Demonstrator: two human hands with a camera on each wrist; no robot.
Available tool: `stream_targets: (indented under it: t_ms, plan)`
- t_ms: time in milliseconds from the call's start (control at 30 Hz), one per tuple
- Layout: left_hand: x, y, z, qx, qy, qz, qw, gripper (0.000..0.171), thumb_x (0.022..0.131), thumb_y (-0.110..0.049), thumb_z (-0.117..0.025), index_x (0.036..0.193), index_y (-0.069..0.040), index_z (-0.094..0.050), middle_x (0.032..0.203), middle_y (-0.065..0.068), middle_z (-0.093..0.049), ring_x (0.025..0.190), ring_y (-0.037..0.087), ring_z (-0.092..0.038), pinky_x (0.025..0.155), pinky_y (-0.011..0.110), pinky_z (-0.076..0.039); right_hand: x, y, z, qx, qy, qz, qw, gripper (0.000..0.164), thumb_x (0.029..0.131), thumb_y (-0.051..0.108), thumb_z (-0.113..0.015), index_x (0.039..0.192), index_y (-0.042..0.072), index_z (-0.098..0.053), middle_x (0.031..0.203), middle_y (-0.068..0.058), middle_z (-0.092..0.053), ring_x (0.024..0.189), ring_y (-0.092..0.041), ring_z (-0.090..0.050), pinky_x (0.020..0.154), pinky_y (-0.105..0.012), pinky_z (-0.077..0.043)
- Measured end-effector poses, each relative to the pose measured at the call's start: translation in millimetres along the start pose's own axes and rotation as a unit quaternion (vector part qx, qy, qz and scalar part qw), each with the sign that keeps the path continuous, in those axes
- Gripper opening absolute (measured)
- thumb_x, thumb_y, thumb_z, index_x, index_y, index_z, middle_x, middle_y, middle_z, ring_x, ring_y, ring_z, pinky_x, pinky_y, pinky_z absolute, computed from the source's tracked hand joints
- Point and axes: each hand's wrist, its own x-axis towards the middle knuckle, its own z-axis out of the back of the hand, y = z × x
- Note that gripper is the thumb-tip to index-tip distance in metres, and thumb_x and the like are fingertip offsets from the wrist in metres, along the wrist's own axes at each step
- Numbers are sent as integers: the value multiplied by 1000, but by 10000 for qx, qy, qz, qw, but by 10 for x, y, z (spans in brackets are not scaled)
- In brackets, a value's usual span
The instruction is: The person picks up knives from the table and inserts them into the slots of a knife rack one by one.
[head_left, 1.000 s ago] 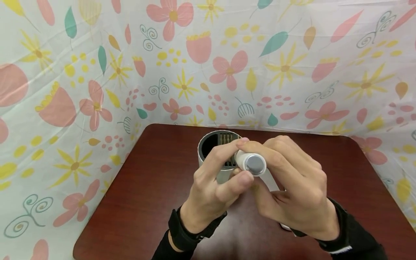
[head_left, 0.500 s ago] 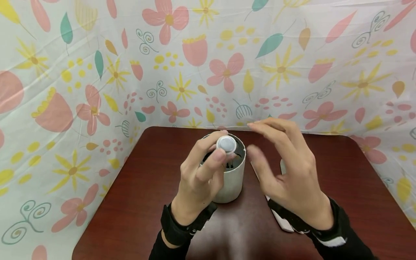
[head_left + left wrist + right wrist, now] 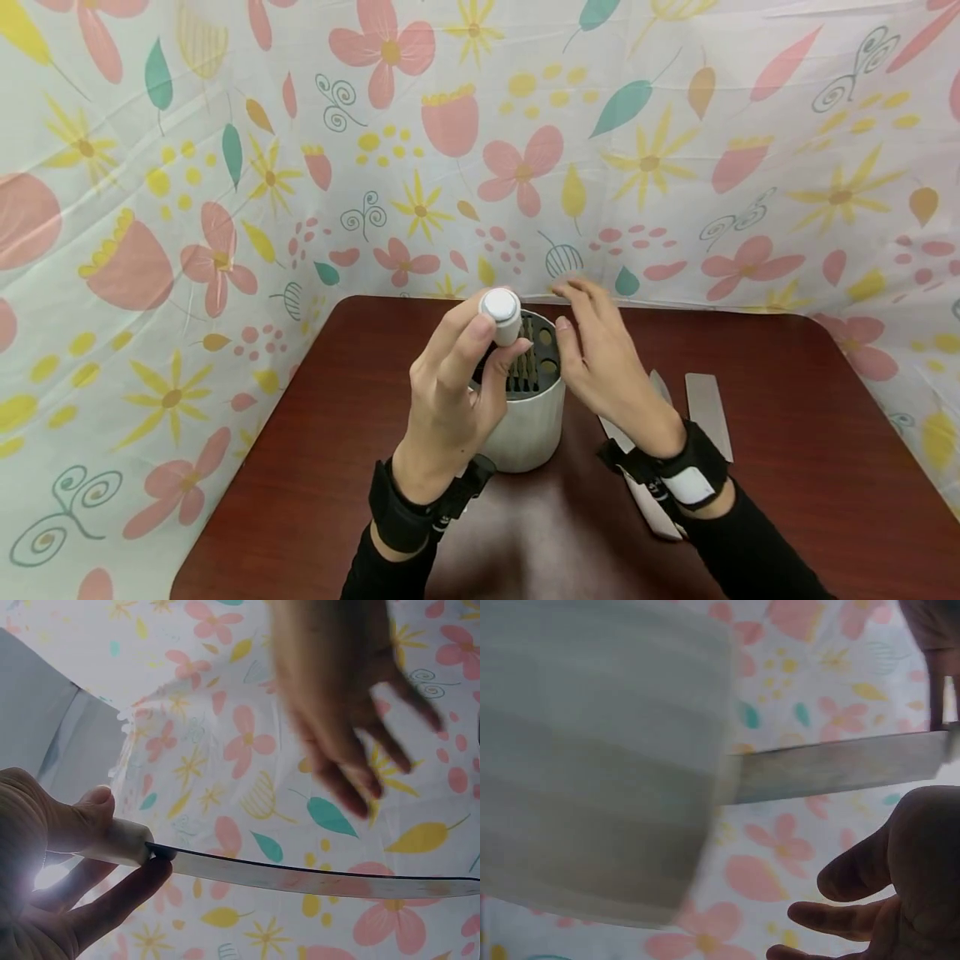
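Note:
My left hand (image 3: 453,383) pinches the white handle of a knife (image 3: 501,312), whose round end cap faces up in the head view. The knife's long blade (image 3: 322,880) stretches out past the fingers in the left wrist view. Below and behind this hand stands a round, whitish knife block (image 3: 528,433) with a dark slotted top. The blade runs behind the block's edge in the right wrist view, so its tip is hidden there. My right hand (image 3: 603,354) is beside the block's right rim, fingers loosely bent and holding nothing; whether it touches the rim I cannot tell.
On the brown table (image 3: 300,500), right of the block, lies a flat grey strip (image 3: 707,408). A longer whitish piece (image 3: 651,504) lies partly hidden beneath my right forearm. Floral cloth (image 3: 450,192) hangs behind the table.
Both hands were together at the knife handle; the right let go and moved to the block's right side. The left hand carried the knife left and up over the block.

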Motion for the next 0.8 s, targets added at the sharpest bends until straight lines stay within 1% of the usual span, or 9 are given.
stream_targets:
  t_ms: [167, 267, 367, 467, 533, 600, 700, 767, 800]
  plan:
    - [-27, 44, -8, 2, 29, 60, 10000, 94, 90, 3, -72, 162, -28, -19, 114, 26, -62, 97, 32, -68, 87, 36, -60, -57, -146, -174, 24, 856, -694, 9939, 46, 110, 20, -40, 153, 5, -38, 163, -25, -24, 148, -44, -31, 111, -64, -35]
    - [-49, 73, -10, 13, 48, 76, 10000, 94, 91, 3, -71, 162, -28, -18, 114, 26, -62, 98, 32, -67, 86, 37, -60, -103, -197, -269, 97, 1082, -967, 9894, 52, 110, 25, -40, 157, 6, -31, 165, -25, -17, 149, -45, -28, 113, -65, -34]
    - [-66, 97, -16, 12, 93, 119, 9999, 95, 91, 3, -71, 162, -29, -17, 114, 26, -62, 97, 32, -66, 85, 37, -60, -159, -224, -338, 190, 1184, -1116, 9865, 57, 110, 29, -41, 160, 8, -25, 166, -25, -13, 152, -44, -25, 115, -65, -33]
    - [-69, 114, -24, -46, 115, 138, 9998, 96, 90, 4, -71, 162, -29, -17, 113, 26, -62, 97, 31, -66, 85, 38, -60, -219, -234, -386, 309, 1287, -1292, 9827, 59, 110, 36, -38, 162, 12, -21, 167, -23, -12, 150, -43, -31, 112, -64, -38]
    - [-69, 122, -27, -93, 117, 142, 9998, 96, 89, 5, -72, 162, -29, -18, 114, 25, -62, 97, 31, -65, 85, 38, -59, -252, -237, -413, 410, 1313, -1413, 9804, 60, 110, 41, -36, 162, 15, -20, 167, -21, -12, 142, -42, -44, 107, -61, -43]
    - [-68, 130, -32, -127, 132, 152, 9997, 96, 89, 5, -72, 162, -30, -18, 114, 25, -61, 98, 31, -65, 86, 38, -59, -280, -240, -441, 553, 1274, -1536, 9783, 61, 110, 44, -35, 163, 19, -20, 167, -19, -16, 138, -40, -49, 104, -60, -46]
    - [-71, 146, -38, -150, 149, 151, 9997, 96, 90, 5, -71, 162, -30, -18, 114, 26, -61, 97, 31, -65, 85, 38, -59, -312, -257, -486, 709, 1116, -1677, 9769, 60, 109, 45, -36, 162, 23, -21, 165, -16, -23, 138, -38, -48, 105, -60, -45]
    - [-76, 161, -46, -141, 165, 149, 9997, 97, 90, 5, -71, 162, -31, -17, 114, 26, -61, 96, 31, -64, 84, 38, -59, -327, -272, -510, 811, 992, -1750, 9762, 59, 108, 44, -39, 161, 25, -22, 163, -15, -29, 144, -37, -43, 108, -61, -42]
    - [-79, 170, -51, -132, 165, 147, 9997, 97, 90, 5, -71, 162, -31, -16, 114, 25, -61, 95, 30, -64, 83, 38, -59, -333, -281, -519, 837, 937, -1782, 9759, 58, 108, 43, -40, 161, 27, -23, 163, -14, -32, 143, -36, -44, 107, -60, -43]
